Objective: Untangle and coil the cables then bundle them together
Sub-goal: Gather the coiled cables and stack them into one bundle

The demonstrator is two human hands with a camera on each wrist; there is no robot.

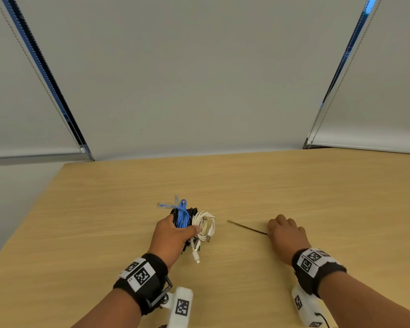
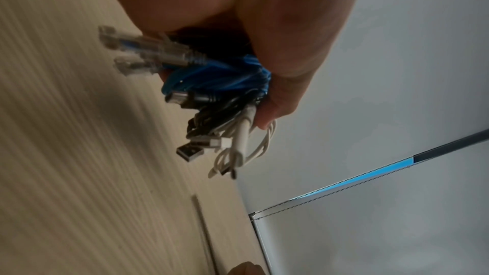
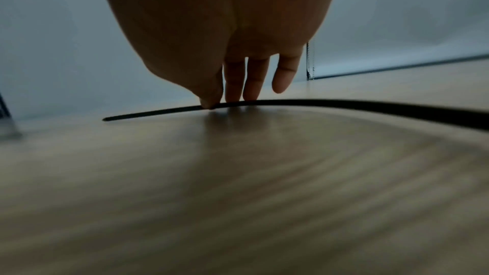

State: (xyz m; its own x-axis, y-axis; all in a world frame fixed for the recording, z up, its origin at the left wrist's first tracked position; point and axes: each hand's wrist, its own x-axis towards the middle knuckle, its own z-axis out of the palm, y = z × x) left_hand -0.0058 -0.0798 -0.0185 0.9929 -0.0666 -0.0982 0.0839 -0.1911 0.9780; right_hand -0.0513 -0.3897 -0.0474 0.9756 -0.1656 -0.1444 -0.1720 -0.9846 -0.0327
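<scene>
My left hand (image 1: 173, 233) grips a bunch of coiled cables just above the wooden table (image 1: 246, 185): a blue network cable (image 1: 182, 215), black cables (image 1: 192, 211) and a white USB cable (image 1: 205, 224). In the left wrist view the blue coil (image 2: 219, 76), the white cable (image 2: 243, 137) and several plugs hang below my fingers. To the right, my right hand (image 1: 285, 233) pinches a thin black cable tie (image 1: 246, 227) that lies on the table. The right wrist view shows thumb and fingertips (image 3: 232, 91) lifting the black tie (image 3: 344, 104) slightly off the wood.
The wooden table reaches back to a wall of grey roller blinds (image 1: 199, 79) with bead chains (image 1: 327, 110). The table's left edge (image 1: 29, 221) runs diagonally near my left arm. Both wrists wear bands with printed markers.
</scene>
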